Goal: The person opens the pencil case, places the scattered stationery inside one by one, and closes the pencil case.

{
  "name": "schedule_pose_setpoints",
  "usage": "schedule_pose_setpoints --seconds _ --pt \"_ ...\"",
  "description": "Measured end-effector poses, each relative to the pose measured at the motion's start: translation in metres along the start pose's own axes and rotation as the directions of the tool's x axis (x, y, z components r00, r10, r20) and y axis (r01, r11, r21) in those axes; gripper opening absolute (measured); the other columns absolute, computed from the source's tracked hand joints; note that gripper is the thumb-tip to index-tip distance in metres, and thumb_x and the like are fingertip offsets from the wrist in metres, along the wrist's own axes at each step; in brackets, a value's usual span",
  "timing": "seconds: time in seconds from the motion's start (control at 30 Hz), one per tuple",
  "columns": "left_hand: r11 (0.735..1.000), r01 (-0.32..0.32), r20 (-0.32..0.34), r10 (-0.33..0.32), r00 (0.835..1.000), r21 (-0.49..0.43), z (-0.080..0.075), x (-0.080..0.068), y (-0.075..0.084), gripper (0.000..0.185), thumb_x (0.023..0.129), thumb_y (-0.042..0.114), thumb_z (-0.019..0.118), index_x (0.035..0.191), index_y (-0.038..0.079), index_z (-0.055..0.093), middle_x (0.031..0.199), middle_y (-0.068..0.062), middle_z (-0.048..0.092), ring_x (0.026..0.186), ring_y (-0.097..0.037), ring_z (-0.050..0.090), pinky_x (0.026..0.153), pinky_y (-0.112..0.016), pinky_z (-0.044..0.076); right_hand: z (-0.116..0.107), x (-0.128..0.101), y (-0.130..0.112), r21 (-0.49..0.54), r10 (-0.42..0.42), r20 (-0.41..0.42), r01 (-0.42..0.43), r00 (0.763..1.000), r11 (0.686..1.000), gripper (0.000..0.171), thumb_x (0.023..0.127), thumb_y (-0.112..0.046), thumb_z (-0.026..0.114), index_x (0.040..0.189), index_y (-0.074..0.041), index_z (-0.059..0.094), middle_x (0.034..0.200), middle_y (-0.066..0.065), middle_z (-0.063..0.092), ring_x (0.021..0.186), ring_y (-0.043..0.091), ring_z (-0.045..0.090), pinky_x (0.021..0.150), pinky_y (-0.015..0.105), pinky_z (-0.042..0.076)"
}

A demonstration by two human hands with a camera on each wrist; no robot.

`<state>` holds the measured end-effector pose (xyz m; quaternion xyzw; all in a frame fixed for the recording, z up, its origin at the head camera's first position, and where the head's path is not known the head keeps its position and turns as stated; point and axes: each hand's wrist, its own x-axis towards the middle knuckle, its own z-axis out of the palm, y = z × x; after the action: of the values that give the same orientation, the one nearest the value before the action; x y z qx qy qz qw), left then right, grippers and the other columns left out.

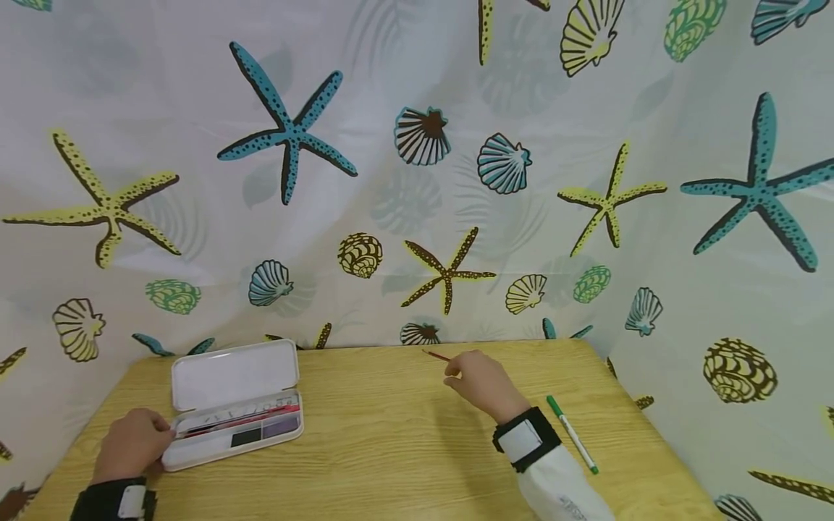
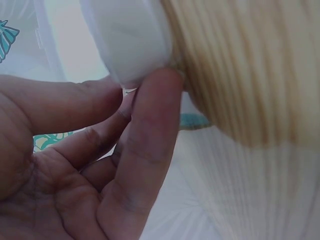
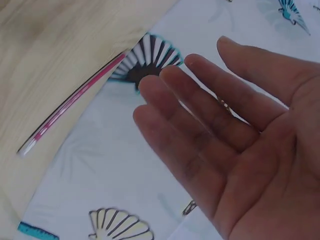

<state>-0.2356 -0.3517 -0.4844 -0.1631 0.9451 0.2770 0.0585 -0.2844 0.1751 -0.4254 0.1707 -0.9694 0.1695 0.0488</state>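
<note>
An open white pencil case [image 1: 234, 405] lies at the left of the wooden table [image 1: 391, 449], lid tilted back, with pens and dark blocks in its tray. My left hand [image 1: 163, 434] is at the case's left end. In the left wrist view the thumb and a fingertip [image 2: 160, 90] pinch the case's rounded corner [image 2: 130, 40]. My right hand [image 1: 454, 376] hovers near the table's far edge with straight, spread fingers [image 3: 165, 100] and holds nothing. A thin red pen [image 3: 70, 102] lies on the wood just beyond those fingers, its tip [image 1: 435, 355] showing in the head view.
A green-capped white pen [image 1: 572, 434] lies to the right of my right wrist. A cloth printed with starfish and shells [image 1: 417, 181] hangs behind and to the right of the table. Bare wood stretches between the case and my right hand.
</note>
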Motion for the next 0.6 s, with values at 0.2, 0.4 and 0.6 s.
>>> schedule_pose_setpoints --seconds 0.2,0.4,0.6 --pt "1.000 -0.001 0.006 0.001 1.000 -0.008 0.000 0.000 -0.003 0.024 0.092 0.008 0.066 0.096 -0.015 0.063 0.081 -0.021 0.062 0.068 -0.027 0.060 0.059 -0.035 0.049 -0.009 -0.018 0.022 -0.028 0.087 -0.048 -0.088 0.995 0.996 0.008 0.090 -0.012 0.078 0.095 -0.006 0.079 0.094 0.006 0.075 0.088 0.028 0.070 0.074 0.044 0.057" --pt "1.000 0.001 0.003 -0.001 1.000 -0.009 0.002 0.001 -0.003 0.023 0.092 0.009 0.066 0.095 -0.014 0.063 0.080 -0.020 0.062 0.068 -0.026 0.060 0.058 -0.035 0.049 -0.012 -0.037 0.041 -0.023 0.189 -0.069 -0.191 0.980 0.981 0.005 0.089 -0.011 0.078 0.089 -0.006 0.078 0.086 0.004 0.073 0.074 0.021 0.067 0.068 0.042 0.056" --pt "1.000 -0.009 -0.001 0.009 1.000 -0.005 0.001 0.002 -0.003 0.023 0.092 0.008 0.066 0.095 -0.015 0.064 0.079 -0.019 0.062 0.067 -0.026 0.060 0.058 -0.036 0.049 -0.013 -0.052 0.059 -0.007 0.274 -0.060 -0.275 0.960 0.961 0.008 0.088 -0.010 0.079 0.088 -0.002 0.076 0.085 0.008 0.072 0.072 0.021 0.065 0.067 0.044 0.055"
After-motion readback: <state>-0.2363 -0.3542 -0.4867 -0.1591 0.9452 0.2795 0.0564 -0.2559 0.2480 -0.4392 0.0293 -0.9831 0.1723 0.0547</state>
